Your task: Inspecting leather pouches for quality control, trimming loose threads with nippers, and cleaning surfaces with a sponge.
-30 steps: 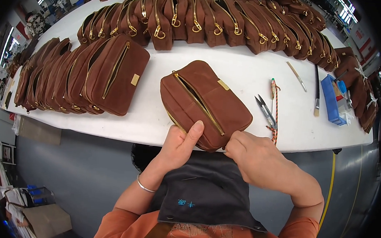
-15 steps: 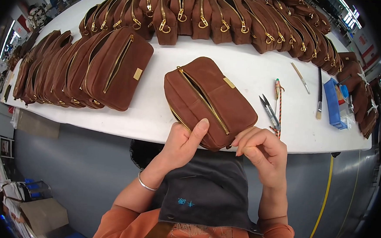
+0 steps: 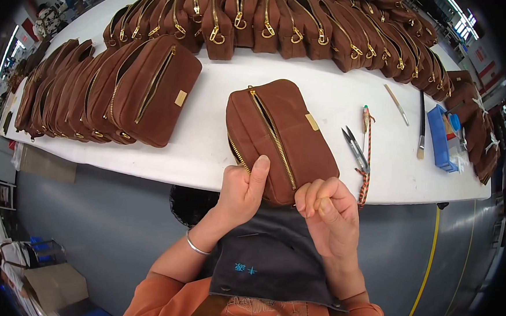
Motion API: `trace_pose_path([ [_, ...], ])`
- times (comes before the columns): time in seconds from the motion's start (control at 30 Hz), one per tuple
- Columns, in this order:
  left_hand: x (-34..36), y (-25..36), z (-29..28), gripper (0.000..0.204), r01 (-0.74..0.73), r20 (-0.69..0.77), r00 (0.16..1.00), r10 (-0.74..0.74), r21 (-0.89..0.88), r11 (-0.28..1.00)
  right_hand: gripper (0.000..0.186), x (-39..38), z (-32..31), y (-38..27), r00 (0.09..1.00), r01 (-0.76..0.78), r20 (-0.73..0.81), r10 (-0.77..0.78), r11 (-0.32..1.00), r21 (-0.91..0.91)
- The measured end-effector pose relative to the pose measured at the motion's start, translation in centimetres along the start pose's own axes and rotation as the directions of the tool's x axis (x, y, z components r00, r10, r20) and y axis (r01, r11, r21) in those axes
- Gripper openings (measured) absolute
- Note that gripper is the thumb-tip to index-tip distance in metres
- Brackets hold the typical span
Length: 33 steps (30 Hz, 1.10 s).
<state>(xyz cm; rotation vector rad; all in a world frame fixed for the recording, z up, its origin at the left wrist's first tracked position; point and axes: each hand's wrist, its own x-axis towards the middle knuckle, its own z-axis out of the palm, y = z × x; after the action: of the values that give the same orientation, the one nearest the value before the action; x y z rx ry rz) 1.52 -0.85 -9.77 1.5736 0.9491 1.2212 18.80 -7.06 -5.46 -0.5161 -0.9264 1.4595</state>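
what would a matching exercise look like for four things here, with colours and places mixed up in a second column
Column one
1. left hand
2. snips
3. bracelet
4. box

Column two
a. silver-coloured, worn around the left wrist
b. blue, right of the dark-handled brush
c. thumb on the zippered face of the held brown pouch
d. metal blades, lying on the white table

Right pairs: 1-c, 2-d, 3-a, 4-b
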Motion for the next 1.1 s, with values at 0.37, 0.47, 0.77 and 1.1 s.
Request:
trace_pose_path([
  [0.37,0.1,-0.2,1.4,0.047,-0.199,-0.173,0.948,0.268,0.336,0.921,0.024,-0.6,0.4,0.1,0.980,-0.193,0.004,0.201,0.935,0.298],
  [0.47,0.3,-0.2,1.4,0.044,-0.215,-0.174,0.940,0.295,0.371,0.904,0.025,-0.6,0.4,0.2,0.978,-0.203,0.026,0.208,0.915,0.349],
  [0.77,1.7,-0.4,1.0,0.039,-0.218,-0.111,0.944,0.310,0.494,0.842,0.028,-0.3,0.4,0.6,0.972,-0.221,0.031,0.232,0.867,0.446],
  [1.1,4.4,0.8,-0.7,0.039,0.160,-0.131,0.984,-0.120,0.356,0.921,0.031,-0.8,-0.1,-3.9,0.997,-0.023,-0.064,0.052,0.919,0.393],
])
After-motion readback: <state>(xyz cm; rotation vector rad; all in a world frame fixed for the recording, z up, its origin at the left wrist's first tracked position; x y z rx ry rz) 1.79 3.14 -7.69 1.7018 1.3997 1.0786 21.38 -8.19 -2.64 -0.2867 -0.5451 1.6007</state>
